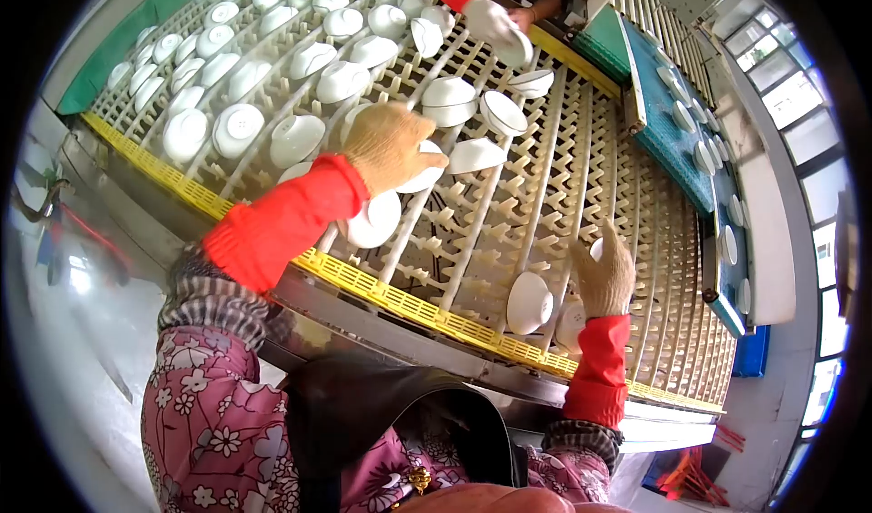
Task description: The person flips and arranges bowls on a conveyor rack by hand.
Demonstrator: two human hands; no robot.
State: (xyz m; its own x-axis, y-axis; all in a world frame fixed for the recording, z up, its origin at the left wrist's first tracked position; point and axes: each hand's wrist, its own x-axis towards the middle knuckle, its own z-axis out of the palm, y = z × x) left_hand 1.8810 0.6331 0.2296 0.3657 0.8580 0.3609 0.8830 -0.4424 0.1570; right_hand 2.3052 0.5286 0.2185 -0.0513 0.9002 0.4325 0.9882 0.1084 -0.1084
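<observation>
My left hand (391, 145), in a tan knit glove under a red sleeve cover, reaches over the pegged conveyor. Its fingers and thumb close on a white bowl (422, 179), partly hidden by the glove. Just below that wrist leans another bowl (373, 220). Close to the conveyor's near edge, my right hand (603, 272), gloved alike, has a small white bowl (597, 249) showing between thumb and fingers. To its left a bowl (530, 303) stands on edge among the pegs, with one more (570, 322) partly behind the wrist.
Rows of white bowls (238, 129) cover the conveyor's left part. A yellow guard rail (363, 284) runs along the near edge. Across the belt, a co-worker's gloved hand (495, 29) holds a bowl. A blue-green belt (672, 145) on the right carries several bowls.
</observation>
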